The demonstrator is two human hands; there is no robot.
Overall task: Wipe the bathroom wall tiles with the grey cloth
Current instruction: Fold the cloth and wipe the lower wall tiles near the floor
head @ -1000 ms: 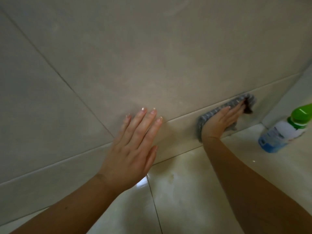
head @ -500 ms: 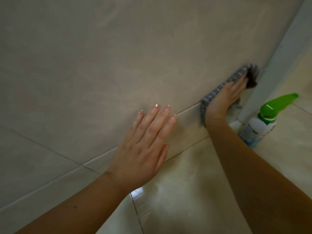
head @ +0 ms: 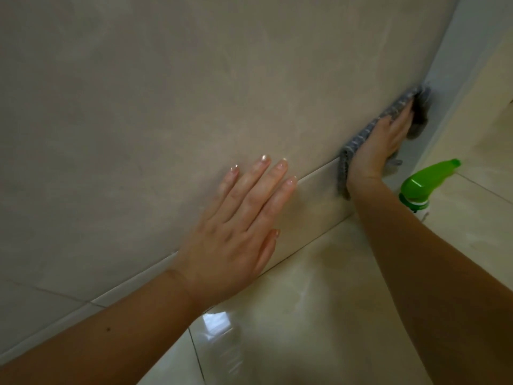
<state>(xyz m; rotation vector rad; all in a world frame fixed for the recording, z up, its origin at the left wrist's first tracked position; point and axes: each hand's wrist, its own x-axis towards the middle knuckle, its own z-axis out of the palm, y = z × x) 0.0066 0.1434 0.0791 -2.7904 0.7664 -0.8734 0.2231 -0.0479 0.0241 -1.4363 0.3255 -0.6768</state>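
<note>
**Two hands flat on the wall, cloth near the corner**

On my remote feed, the left forearm enters from the lower left edge. The left hand (head: 238, 226) lies flat against the wall (head: 194, 93), released and holding nothing. Its four fingers are straight and close together, pointing up and to the right, with the thumb tucked along the lower side. The palm sits over the seam where the big beige tile meets the narrow skirting (head: 313, 201), and the fingertips rest on the big tile.

Below the skirting, the glossy floor (head: 319, 273) carries a bright reflection just under that wrist.

Further right, the grey cloth (head: 397, 108) is spread low on the wall. It runs as a striped band from the skirting seam up toward the corner, its darker far end bunched against the pale trim (head: 466, 51). The right hand (head: 380, 143) presses it there with straight fingers laid on top, not clenched; I cannot make out the thumb. The right forearm crosses in from the lower right edge.

Just right of that wrist, a bottle (head: 424, 182) with a green spray head stands near the trim, its lower part hidden by the arm. Cloth and left hand are apart, with bare wall and skirting between them.
</note>
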